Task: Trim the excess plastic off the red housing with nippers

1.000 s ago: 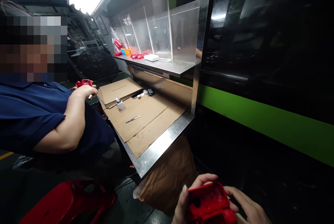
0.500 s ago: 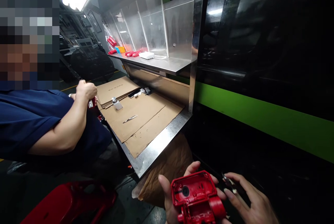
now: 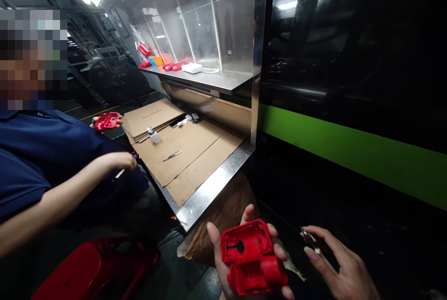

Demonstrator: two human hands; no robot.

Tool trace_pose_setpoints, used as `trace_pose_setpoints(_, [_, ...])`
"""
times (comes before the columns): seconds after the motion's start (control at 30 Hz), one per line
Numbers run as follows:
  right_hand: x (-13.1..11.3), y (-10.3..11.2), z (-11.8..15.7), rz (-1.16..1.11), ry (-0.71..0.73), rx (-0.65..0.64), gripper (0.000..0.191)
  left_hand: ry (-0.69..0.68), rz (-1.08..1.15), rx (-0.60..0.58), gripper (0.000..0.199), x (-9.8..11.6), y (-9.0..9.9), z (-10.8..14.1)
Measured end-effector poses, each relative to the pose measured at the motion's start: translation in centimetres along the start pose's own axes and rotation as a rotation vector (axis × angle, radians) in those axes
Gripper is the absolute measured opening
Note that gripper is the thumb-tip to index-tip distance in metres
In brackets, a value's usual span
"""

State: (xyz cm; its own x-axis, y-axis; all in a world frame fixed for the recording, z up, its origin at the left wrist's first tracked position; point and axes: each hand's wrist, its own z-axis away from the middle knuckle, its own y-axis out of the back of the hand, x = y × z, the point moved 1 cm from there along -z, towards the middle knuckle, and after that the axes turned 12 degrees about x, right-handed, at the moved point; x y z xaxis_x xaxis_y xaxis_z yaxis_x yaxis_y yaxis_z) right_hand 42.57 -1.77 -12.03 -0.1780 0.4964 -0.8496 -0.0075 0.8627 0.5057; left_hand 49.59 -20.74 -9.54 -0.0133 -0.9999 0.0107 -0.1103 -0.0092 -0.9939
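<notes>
My left hand (image 3: 221,272) holds a red plastic housing (image 3: 248,239) from beneath, its thumb and fingers wrapped around the sides. The hollow inside of the housing faces up, with a dark round spot in the upper compartment and a rounded bulge at the lower right. To the right, apart from the housing, my right hand (image 3: 344,267) is closed on a slim metal tool (image 3: 309,238) with a pale part near the fingertips. I cannot make out its exact kind.
A co-worker's sleeve (image 3: 21,169) is at left, with another red housing (image 3: 106,121) and a thin white stick. Tweezers (image 3: 172,155) and a pump bottle (image 3: 153,135) stand out on the cardboard-covered bench (image 3: 195,151). A red stool (image 3: 70,267) is low left.
My left hand has tilted the housing and shifted it slightly left and up. The co-worker's hands have moved apart, showing the other red housing. My view has turned slightly.
</notes>
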Motion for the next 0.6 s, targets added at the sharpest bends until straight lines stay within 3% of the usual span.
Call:
trace_pose_setpoints(0.13, [-0.4, 0.3, 0.3, -0.054, -0.011, 0.011, 0.043, -0.008, -0.176, 0.122, 0.098, -0.4, -0.2, -0.2])
trace_pose_setpoints(0.3, [-1.1, 0.8, 0.4, -0.064, -0.049, 0.016, 0.04, -0.098, -0.186, 0.026, 0.106, -1.3, 0.2, -0.2])
trace_pose_setpoints(0.6, [-1.3, 0.7, 0.3, -0.065, -0.018, 0.008, 0.038, -0.146, -0.234, 0.1, 0.103, -1.5, -0.6, 0.0])
